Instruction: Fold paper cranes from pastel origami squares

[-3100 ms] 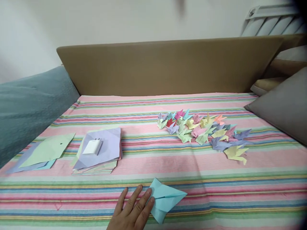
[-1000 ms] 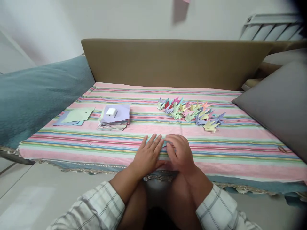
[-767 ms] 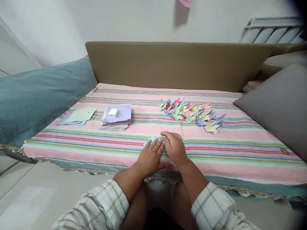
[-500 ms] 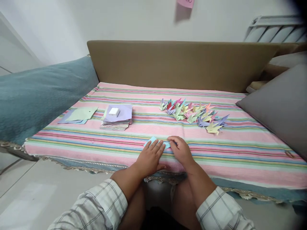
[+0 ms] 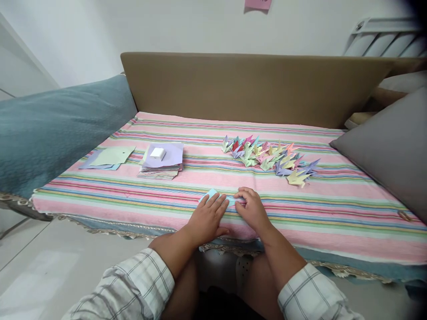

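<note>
Light-blue folded paper [image 5: 212, 192] lay on the pink multicolour-striped cloth [image 5: 203, 173], near its front edge. Left hand [image 5: 206, 218] rested flat on it, fingers extended; right hand [image 5: 251, 209] curled at its right end, couldn't tell if pinching.

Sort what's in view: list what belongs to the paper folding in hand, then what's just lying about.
Belongs, it seems:
light-blue folded paper, under the left hand, one end at the right hand
paper stack
loose paper sheets
paper cranes

Likely just lying about:
white charger, atop the paper stack
gray cushion
pink wall note
</note>
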The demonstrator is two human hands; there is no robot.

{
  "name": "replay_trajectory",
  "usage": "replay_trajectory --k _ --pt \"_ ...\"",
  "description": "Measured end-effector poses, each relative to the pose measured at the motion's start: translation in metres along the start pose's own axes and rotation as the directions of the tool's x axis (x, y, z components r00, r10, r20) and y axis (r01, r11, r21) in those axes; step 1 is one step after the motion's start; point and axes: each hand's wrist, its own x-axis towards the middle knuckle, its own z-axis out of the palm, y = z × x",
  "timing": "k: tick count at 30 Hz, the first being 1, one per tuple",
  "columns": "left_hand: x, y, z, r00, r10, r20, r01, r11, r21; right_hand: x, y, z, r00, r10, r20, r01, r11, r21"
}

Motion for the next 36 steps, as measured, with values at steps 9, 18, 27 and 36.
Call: replay_trajectory --k 9,18,27,36 --pt "0.0 0.0 -0.003 1.0 -0.014 -0.013 0.013 0.995 -0.099 -0.006 -0.024 -0.004 0.98 -0.191 0.06 0.189 0.982 0.03" --pt "-0.001 -0.005 -0.001 0.981 -0.172 -0.085 0.135 0.934 -0.33 -0.006 -0.025 0.004 0.986 -0.106 0.131 0.112 0.993 -0.037" --pt "-0.018 -0.014 -0.01 0.963 -0.268 -0.033 0.251 0.933 -0.258 -0.007 -0.025 0.007 0.977 -0.147 0.152 0.165 0.98 -0.112" --pt "-0.023 -0.004 -0.019 0.998 -0.061 -0.029 0.058 0.994 -0.088 -0.005 -0.027 0.004 0.97 -0.171 0.17 0.19 0.977 -0.1"
